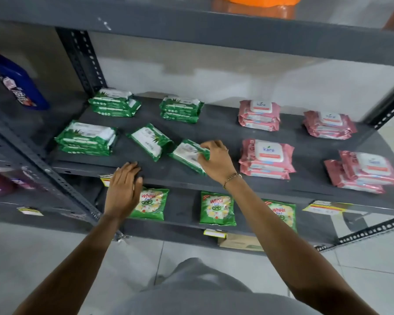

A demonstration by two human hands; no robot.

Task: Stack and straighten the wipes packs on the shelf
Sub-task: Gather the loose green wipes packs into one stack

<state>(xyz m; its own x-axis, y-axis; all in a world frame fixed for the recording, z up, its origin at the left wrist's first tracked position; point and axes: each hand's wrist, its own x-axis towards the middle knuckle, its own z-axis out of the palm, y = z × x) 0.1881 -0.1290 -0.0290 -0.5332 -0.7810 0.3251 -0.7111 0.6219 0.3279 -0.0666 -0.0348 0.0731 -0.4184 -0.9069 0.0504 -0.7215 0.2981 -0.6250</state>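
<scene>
Green wipes packs lie on the dark grey shelf (pixel 214 130). Neat green stacks sit at the back left (pixel 114 103), the back middle (pixel 180 109) and the front left (pixel 87 138). Two single green packs lie crooked near the front: one (pixel 149 142) alone, the other (pixel 187 155) gripped at its right end by my right hand (pixel 216 162). My left hand (pixel 123 187) rests flat on the shelf's front edge, holding nothing. Pink wipes stacks stand at the right: back (pixel 258 115), far back right (pixel 329 125), front (pixel 267 159), and a skewed front right stack (pixel 362 172).
A blue bottle (pixel 16 80) stands on the neighbouring shelf at the left. Green detergent pouches (pixel 216 209) line the lower shelf, with a cardboard box (pixel 239 243) below. A perforated upright post (pixel 82 60) stands at the back left. An orange object (pixel 259 1) sits on the top shelf.
</scene>
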